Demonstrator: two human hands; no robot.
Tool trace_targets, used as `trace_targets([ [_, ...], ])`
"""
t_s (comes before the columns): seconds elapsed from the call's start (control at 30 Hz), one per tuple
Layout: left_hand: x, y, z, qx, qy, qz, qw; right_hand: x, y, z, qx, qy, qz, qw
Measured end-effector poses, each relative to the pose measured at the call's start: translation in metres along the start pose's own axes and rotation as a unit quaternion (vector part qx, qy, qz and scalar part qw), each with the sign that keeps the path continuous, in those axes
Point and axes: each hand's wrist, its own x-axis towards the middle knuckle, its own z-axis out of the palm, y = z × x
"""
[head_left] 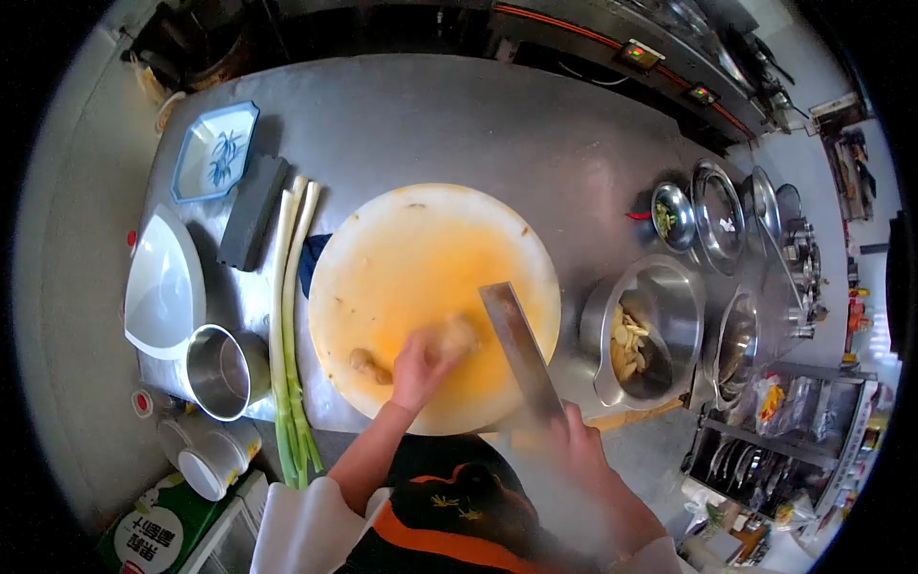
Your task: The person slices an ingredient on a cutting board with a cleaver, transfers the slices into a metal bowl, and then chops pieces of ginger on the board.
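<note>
Straight ahead of you lies a round, yellow-stained board (411, 249), the landmark for everything else. On its near half, a little right of its middle, your left hand (421, 371) has its fingers drawn in around a pale piece (457, 337), probably ginger; motion blur hides the fingertips, so how tightly they grip cannot be told. A smaller knob (368, 365) rests on the board just left of that hand. Your right hand (577, 440), beyond the board's near-right edge, appears closed around the handle of a cleaver (521, 349); a haze hides its finger placement. The blade slants over the board's right side, apart from the piece. To cut well, settle the piece on its flattest side, tuck your left fingertips back and let the knuckles guide the blade. Right of the board, a steel pot (671, 287) contains pale slices (626, 346); left of it lie long leeks (289, 287).
</note>
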Motion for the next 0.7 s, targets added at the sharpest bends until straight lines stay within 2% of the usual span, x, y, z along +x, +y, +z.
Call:
trace_targets([
  [0.07,-0.007,0.002,0.005,-0.024,0.032,-0.125,0.991,0.001,-0.009,0.003,-0.009,0.0,0.003,1.0],
  [0.2,-0.01,0.001,0.009,-0.031,0.041,-0.134,0.99,-0.008,-0.027,0.007,-0.04,-0.044,0.066,0.996],
  [0.27,-0.003,-0.005,0.005,-0.032,0.036,-0.059,0.997,-0.013,-0.022,0.011,-0.074,-0.032,0.017,0.997],
  [0.4,0.001,-0.012,-0.007,-0.068,0.0,-0.045,0.997,-0.02,-0.023,0.016,-0.099,-0.025,-0.024,0.994],
  [0.43,0.0,-0.014,-0.003,-0.074,0.009,-0.042,0.996,-0.021,-0.029,0.016,-0.097,-0.029,-0.027,0.995],
  [0.5,0.0,-0.016,-0.002,-0.078,0.018,-0.039,0.996,-0.022,-0.044,0.016,-0.114,-0.088,0.053,0.988],
  [0.57,0.002,-0.012,-0.005,-0.072,0.025,-0.002,0.997,-0.025,-0.041,0.019,-0.123,-0.101,0.042,0.986],
  [0.7,0.004,-0.013,-0.006,-0.069,0.011,-0.01,0.997,-0.029,-0.033,0.029,-0.141,-0.099,0.013,0.985],
])
